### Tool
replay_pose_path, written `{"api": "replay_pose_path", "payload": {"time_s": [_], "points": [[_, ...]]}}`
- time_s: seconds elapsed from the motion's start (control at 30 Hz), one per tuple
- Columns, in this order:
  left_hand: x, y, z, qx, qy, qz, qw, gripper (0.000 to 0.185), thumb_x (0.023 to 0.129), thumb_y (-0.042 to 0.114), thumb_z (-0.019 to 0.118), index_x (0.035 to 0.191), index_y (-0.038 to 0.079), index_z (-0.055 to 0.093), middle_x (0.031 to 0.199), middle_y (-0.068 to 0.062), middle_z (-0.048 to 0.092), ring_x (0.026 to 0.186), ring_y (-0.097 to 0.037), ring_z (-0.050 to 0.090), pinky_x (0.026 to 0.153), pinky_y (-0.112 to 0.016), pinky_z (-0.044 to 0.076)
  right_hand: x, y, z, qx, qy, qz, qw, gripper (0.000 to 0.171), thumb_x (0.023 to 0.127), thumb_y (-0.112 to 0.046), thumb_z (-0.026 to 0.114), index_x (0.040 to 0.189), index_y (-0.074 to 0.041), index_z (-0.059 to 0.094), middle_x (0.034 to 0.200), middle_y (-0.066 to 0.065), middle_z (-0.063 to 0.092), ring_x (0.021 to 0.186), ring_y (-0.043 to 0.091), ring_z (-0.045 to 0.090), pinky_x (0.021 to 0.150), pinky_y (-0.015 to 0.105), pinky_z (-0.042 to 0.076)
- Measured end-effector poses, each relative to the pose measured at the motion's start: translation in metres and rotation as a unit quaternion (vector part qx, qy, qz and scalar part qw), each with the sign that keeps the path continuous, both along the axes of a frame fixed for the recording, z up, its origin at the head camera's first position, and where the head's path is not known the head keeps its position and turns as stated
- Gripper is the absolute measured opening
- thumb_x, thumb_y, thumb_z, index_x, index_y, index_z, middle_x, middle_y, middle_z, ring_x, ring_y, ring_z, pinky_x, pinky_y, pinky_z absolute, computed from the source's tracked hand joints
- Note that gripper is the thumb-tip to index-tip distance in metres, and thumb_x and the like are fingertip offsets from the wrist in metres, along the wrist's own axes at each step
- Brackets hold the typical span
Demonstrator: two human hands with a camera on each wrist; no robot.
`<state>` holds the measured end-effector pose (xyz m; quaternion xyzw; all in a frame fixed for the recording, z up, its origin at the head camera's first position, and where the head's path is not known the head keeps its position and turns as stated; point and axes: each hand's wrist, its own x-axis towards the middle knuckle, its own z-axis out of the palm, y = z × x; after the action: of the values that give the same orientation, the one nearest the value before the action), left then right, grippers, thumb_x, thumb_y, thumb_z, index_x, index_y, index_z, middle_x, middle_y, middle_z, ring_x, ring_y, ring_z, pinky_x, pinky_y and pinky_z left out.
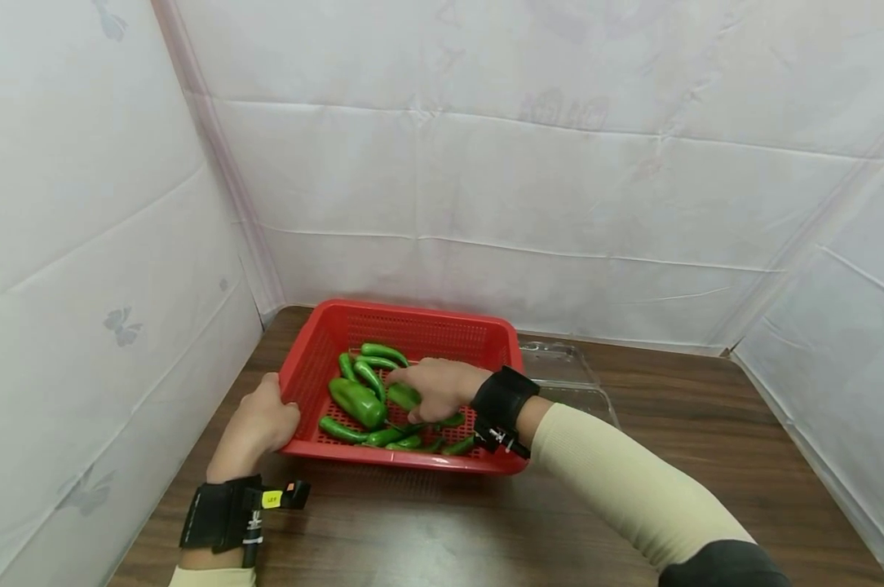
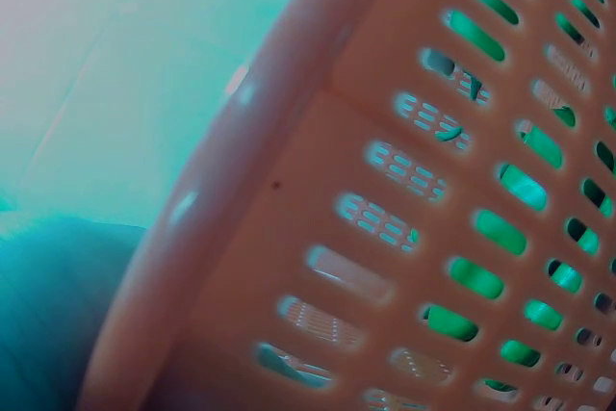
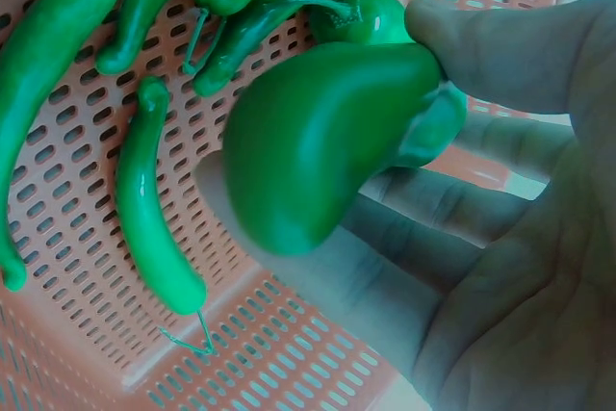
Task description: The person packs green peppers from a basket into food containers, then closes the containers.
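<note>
The red perforated plastic basket [image 1: 413, 334] is standing open at the top, its walls blocking any sideways way in. Long green peppers [image 1: 372, 379] are crowding its floor. A clear plastic tray [image 1: 567, 371] is lying just beside its right wall. The dark wooden table [image 1: 706, 440] is offering free passage on the right and in front, while white sheet walls [image 1: 486, 179] are closing in three sides.

Right hand [image 3: 500, 238] pinching a fat green pepper [image 3: 322, 146], slim green chillies [image 3: 144, 209] lying on the red basket [image 3: 289, 363] floor
</note>
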<state>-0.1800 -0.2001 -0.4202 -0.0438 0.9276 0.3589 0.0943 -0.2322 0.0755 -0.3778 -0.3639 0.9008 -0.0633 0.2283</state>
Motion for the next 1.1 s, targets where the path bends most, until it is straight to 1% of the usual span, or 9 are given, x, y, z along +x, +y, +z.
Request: {"api": "replay_pose_path", "payload": {"time_s": [0.13, 0.23, 0.33, 0.47, 0.53, 0.7, 0.77, 0.9, 1.1], "points": [[0.0, 0.0, 0.001, 0.002, -0.004, -0.002, 1.0, 0.054, 0.099, 0.007, 0.044, 0.145, -0.016, 0.031, 0.115, -0.035, 0.064, 0.089, -0.033, 0.066, 0.068, -0.039, 0.051, 0.002, 0.003, 0.004, -0.002, -0.005, -0.006, 1.0, 0.066, 0.098, -0.023, 0.074, 0.157, -0.02, 0.045, 0.068, -0.007, 0.052, 0.062, 0.009, 0.043, 0.067, 0.025, 0.042], [-0.001, 0.0, 0.002, 0.003, -0.004, -0.004, 1.0, 0.054, 0.099, 0.008, 0.043, 0.145, -0.016, 0.03, 0.115, -0.034, 0.064, 0.09, -0.033, 0.066, 0.069, -0.039, 0.051, 0.002, 0.005, 0.008, -0.001, -0.004, -0.012, 1.0, 0.067, 0.098, -0.023, 0.073, 0.158, -0.02, 0.043, 0.063, -0.008, 0.044, 0.059, 0.009, 0.036, 0.063, 0.026, 0.038], [-0.001, 0.0, 0.003, 0.004, -0.005, -0.006, 1.0, 0.054, 0.098, 0.008, 0.042, 0.146, -0.015, 0.03, 0.116, -0.034, 0.063, 0.09, -0.032, 0.065, 0.069, -0.038, 0.051, 0.003, 0.008, 0.012, -0.001, -0.002, -0.01, 1.0, 0.067, 0.098, -0.023, 0.072, 0.159, -0.019, 0.043, 0.064, -0.009, 0.044, 0.06, 0.009, 0.035, 0.064, 0.026, 0.037], [-0.001, 0.0, 0.002, 0.004, -0.007, -0.009, 0.9999, 0.053, 0.098, 0.008, 0.041, 0.145, -0.015, 0.031, 0.115, -0.033, 0.063, 0.089, -0.031, 0.064, 0.068, -0.037, 0.05, 0.003, 0.013, 0.014, -0.003, -0.001, -0.008, 1.0, 0.065, 0.098, -0.023, 0.072, 0.157, -0.018, 0.045, 0.069, -0.008, 0.049, 0.064, 0.009, 0.039, 0.066, 0.026, 0.038], [-0.002, 0.0, 0.002, 0.004, -0.007, -0.01, 0.9999, 0.053, 0.098, 0.008, 0.041, 0.145, -0.015, 0.03, 0.115, -0.033, 0.063, 0.089, -0.031, 0.064, 0.068, -0.037, 0.05, 0.004, 0.016, 0.014, -0.005, 0.0, -0.008, 1.0, 0.065, 0.098, -0.023, 0.073, 0.157, -0.018, 0.045, 0.07, -0.008, 0.045, 0.065, 0.009, 0.038, 0.065, 0.026, 0.036], [-0.001, 0.0, 0.002, 0.005, -0.006, -0.01, 0.9999, 0.054, 0.099, 0.008, 0.04, 0.146, -0.015, 0.03, 0.116, -0.033, 0.063, 0.09, -0.032, 0.064, 0.07, -0.039, 0.051, 0.005, 0.023, 0.018, -0.013, -0.009, -0.01, 1.0, 0.066, 0.098, -0.022, 0.072, 0.158, -0.018, 0.044, 0.064, -0.008, 0.04, 0.059, 0.009, 0.033, 0.06, 0.026, 0.031], [-0.001, -0.001, 0.002, 0.003, -0.002, -0.01, 0.9999, 0.053, 0.099, 0.008, 0.041, 0.146, -0.015, 0.031, 0.116, -0.033, 0.064, 0.091, -0.033, 0.065, 0.071, -0.04, 0.051, 0.005, 0.025, 0.02, -0.017, -0.013, -0.01, 1.0, 0.065, 0.098, -0.021, 0.072, 0.157, -0.017, 0.044, 0.064, -0.007, 0.042, 0.059, 0.009, 0.034, 0.06, 0.026, 0.032], [0.0, -0.001, 0.002, 0.0, 0.004, -0.012, 0.9999, 0.052, 0.099, 0.009, 0.041, 0.145, -0.016, 0.032, 0.116, -0.033, 0.064, 0.091, -0.034, 0.066, 0.072, -0.041, 0.052, 0.006, 0.03, 0.025, -0.017, -0.015, -0.008, 1.0, 0.066, 0.099, -0.023, 0.072, 0.158, -0.017, 0.044, 0.07, -0.008, 0.047, 0.065, 0.009, 0.038, 0.066, 0.027, 0.036], [0.0, -0.002, 0.003, 0.001, 0.002, -0.012, 0.9999, 0.053, 0.1, 0.009, 0.04, 0.145, -0.016, 0.031, 0.117, -0.034, 0.064, 0.092, -0.035, 0.067, 0.071, -0.041, 0.053, 0.005, 0.039, 0.031, -0.02, -0.02, -0.006, 1.0, 0.067, 0.099, -0.022, 0.072, 0.159, -0.017, 0.042, 0.063, -0.008, 0.037, 0.059, 0.01, 0.027, 0.065, 0.028, 0.033]]}}
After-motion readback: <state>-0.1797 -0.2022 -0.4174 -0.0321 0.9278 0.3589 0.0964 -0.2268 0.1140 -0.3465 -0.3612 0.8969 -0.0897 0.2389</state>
